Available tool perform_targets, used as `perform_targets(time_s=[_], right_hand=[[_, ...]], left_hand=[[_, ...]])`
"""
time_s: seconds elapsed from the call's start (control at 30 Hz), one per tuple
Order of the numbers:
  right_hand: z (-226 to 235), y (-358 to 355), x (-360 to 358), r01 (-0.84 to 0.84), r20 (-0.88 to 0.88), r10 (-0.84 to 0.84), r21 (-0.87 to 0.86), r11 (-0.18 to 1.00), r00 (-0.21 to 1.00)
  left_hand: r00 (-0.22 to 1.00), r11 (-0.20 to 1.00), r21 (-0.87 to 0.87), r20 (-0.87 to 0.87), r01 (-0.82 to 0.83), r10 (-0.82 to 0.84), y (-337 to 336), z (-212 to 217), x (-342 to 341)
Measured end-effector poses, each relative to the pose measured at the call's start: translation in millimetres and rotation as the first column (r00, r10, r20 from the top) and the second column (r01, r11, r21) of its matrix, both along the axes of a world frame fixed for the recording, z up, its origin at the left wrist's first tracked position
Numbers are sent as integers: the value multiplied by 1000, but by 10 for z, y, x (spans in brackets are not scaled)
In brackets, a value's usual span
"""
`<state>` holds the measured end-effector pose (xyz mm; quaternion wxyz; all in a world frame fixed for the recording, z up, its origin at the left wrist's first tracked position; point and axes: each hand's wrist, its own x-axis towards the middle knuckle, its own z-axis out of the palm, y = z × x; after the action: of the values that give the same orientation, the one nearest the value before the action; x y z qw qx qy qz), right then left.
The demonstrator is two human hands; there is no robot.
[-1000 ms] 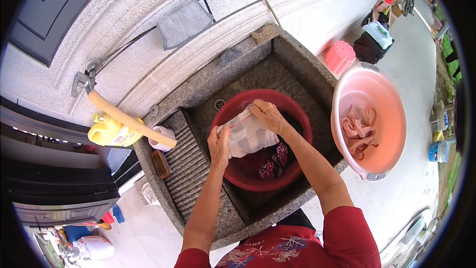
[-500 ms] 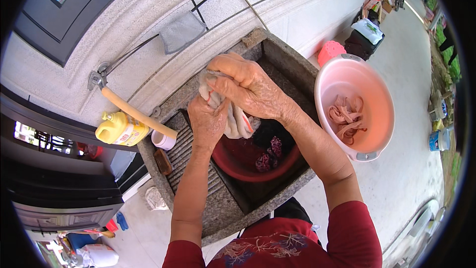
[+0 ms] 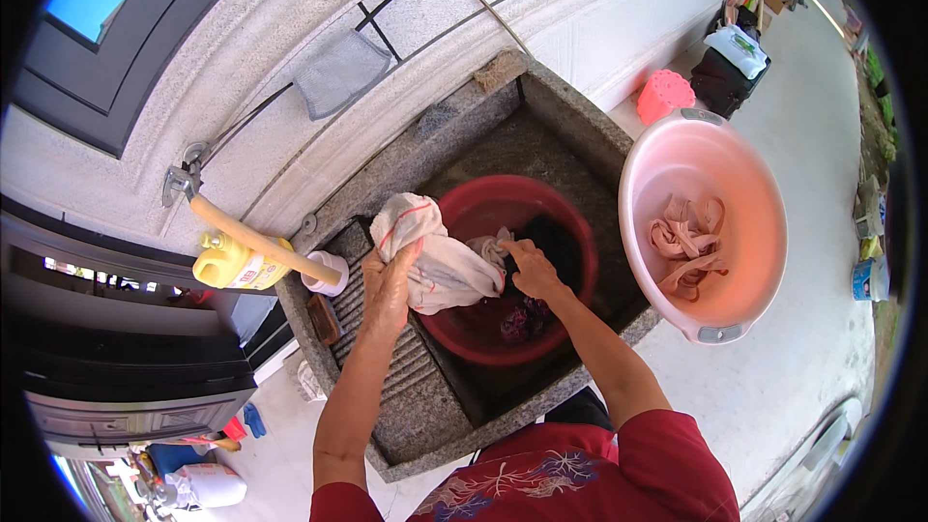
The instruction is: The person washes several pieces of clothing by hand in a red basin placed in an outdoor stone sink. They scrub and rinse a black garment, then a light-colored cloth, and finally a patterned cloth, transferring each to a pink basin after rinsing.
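Bright even daylight, heavy fisheye edge bending.

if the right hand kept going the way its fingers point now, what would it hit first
The right hand points up and left, its fingers on the wet white cloth that the left hand holds over the round red plastic basin. So it would meet that cloth first; depth is hard to judge.
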<state>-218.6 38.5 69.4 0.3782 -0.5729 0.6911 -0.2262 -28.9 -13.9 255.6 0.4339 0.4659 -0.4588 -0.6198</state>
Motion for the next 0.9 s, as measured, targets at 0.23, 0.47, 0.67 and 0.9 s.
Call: perform_targets(time_s=[0.23,0.47,0.67,0.9], right_hand=[[154,-381,-171,-13,771,-27,46,999,636],[1444,-859,-363,280,829,44,-238,930,557],[296,-1244,-163,323,409,-119,-475,819,905],[-1051,-557,466,-177,-394,-30,-478,860,919]], left_hand=[[957,982,-41,-237,-185,170,159,1790,34],[939,955,-100,-237,-280,250,606,1972,894],[908,907,55,28,-419,418,731,447,867],[849,758,390,161,-524,504,917,-1575,620]])
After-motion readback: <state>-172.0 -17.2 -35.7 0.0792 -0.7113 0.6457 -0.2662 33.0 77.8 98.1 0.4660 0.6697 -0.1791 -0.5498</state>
